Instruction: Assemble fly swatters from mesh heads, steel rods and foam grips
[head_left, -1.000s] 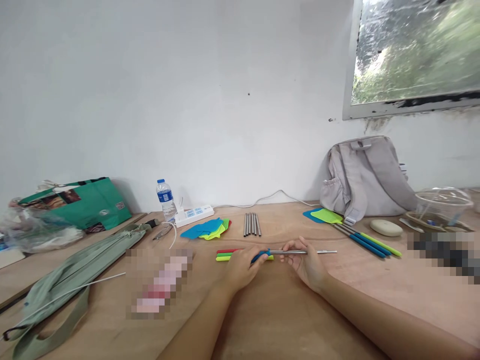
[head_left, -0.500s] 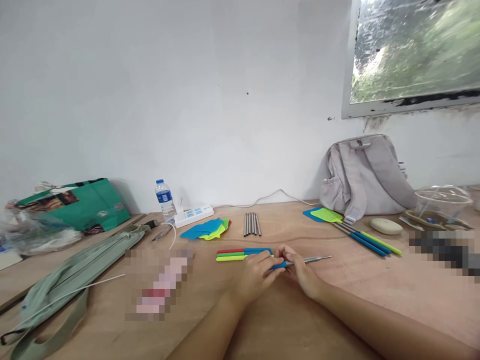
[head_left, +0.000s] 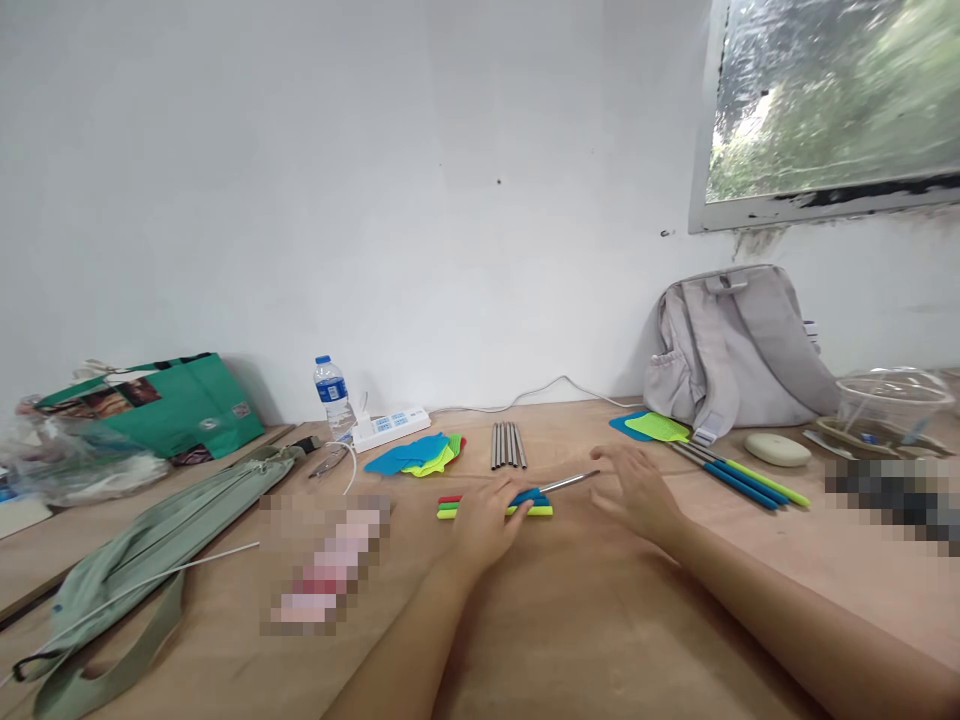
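Now a blue-handled metal rod (head_left: 546,490) is held in the left hand's grip (head_left: 487,520) over the wooden worktop (head_left: 570,620).

The left hand's grip is closed around the blue handle end, just above the row of coloured handles (head_left: 457,507) lying flat on the worktop beneath the fingers. From that grip the rod's long axis runs to the right and slightly away, its bare silver tip pointing toward the right hand (head_left: 637,492). The right hand is spread open with nothing in it, hovering palm down just beyond the tip, apart from it. The left hand is thus the nearer one. Beyond the grip a bundle of metal tubes (head_left: 507,446) is laid, its long axis pointing away.
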